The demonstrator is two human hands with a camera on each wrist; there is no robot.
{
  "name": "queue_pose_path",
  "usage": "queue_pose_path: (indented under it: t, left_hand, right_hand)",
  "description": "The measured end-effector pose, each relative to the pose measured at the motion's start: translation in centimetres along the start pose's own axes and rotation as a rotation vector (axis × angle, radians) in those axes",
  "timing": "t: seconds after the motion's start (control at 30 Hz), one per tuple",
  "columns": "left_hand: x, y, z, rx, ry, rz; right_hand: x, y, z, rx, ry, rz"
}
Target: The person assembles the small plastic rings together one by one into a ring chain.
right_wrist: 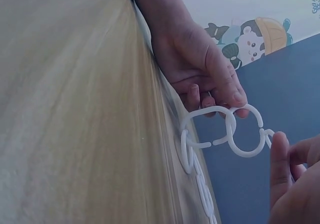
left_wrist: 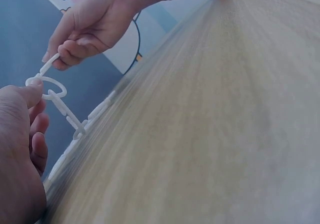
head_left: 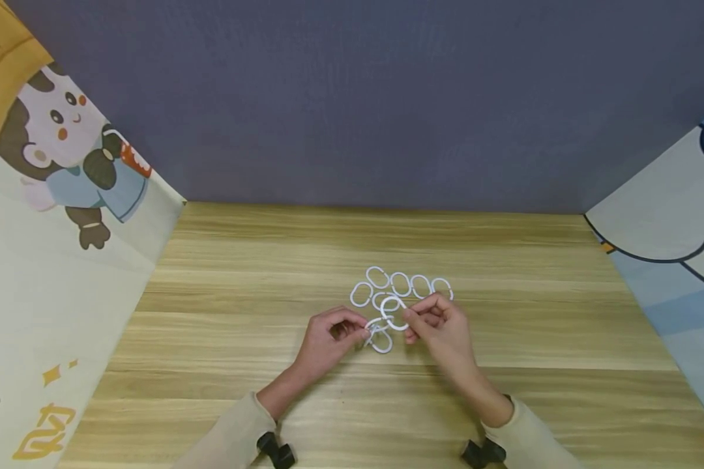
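Observation:
Between finger and thumb, my left hand pinches a white plastic C-shaped ring. In the right wrist view this gripped ring loops through a second ring, from which further links hang. My right hand pinches another white ring, held up close to the left hand's ring. In the left wrist view the right hand's ring shows edge-on and meets the left fingertips. Whether those two rings are hooked together, I cannot tell.
Several more white rings lie on the wooden table just beyond the hands, including one ring at their left end. The wood-grain tabletop meets a dark blue back panel. Cartoon-printed side panels stand left and right.

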State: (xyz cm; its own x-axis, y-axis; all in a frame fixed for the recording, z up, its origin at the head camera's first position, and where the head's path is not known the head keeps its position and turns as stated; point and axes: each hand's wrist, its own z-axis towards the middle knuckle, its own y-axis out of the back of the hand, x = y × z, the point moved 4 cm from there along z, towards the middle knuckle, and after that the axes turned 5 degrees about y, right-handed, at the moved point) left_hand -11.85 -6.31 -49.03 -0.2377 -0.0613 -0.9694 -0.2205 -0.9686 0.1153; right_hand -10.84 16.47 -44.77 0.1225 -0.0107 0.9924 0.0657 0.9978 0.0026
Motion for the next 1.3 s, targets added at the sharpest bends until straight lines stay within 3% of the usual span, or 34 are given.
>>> queue_pose_path:
  t: [0.37, 1.3]
  left_hand:
    - [0.02, -0.17, -0.06, 0.052, 0.023, 0.044]
    - [-0.01, -0.41, -0.25, 0.069, 0.009, 0.052]
  right_hand:
    - [-0.33, -0.36, -0.23, 0.026, 0.006, -0.018]
    - [-0.60, -0.41, -0.53, 0.031, -0.036, -0.022]
